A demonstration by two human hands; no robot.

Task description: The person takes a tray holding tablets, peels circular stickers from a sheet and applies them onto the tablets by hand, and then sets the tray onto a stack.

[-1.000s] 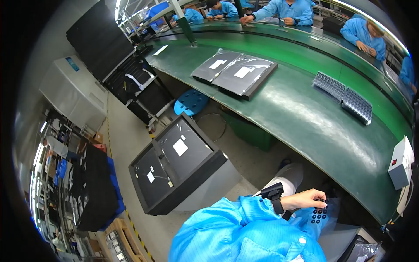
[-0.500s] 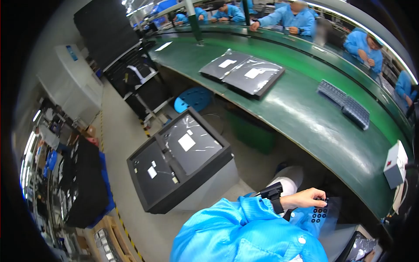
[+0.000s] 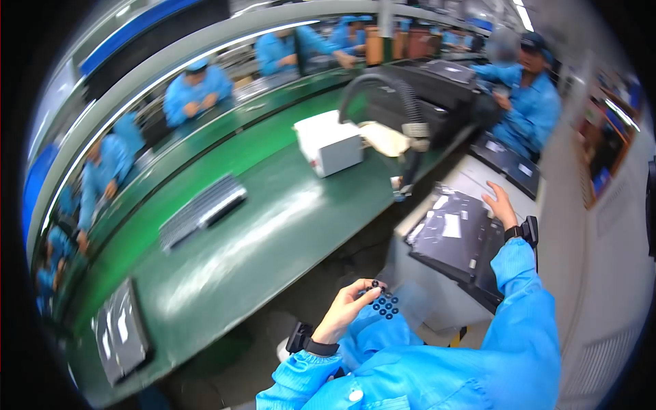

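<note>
My left hand (image 3: 344, 313) is closed, its thumb and fingers pinching a transparent sheet of round black pads (image 3: 384, 307) above my lap. Several pads sit in rows on the sheet, each with a small hole or dimple in the middle. My right hand (image 3: 502, 204) is stretched out to the right, fingers apart and holding nothing. Below and left of it lies a dark flat panel (image 3: 437, 236) in glossy film with white labels. A second dark panel beside it is partly hidden by my right sleeve.
A long green bench (image 3: 273, 239) runs along the left, with a keyboard (image 3: 203, 212), film-wrapped panels (image 3: 120, 333) and a white box (image 3: 329, 143) with a ribbed hose. Another dark panel (image 3: 506, 164) lies beyond my right hand, near a seated co-worker (image 3: 526, 102). More co-workers sit across the bench.
The view has swung right, away from the foam tray and stool to the panels on my right. My right hand has come into view, reaching out open. My left hand still holds the sheet.
</note>
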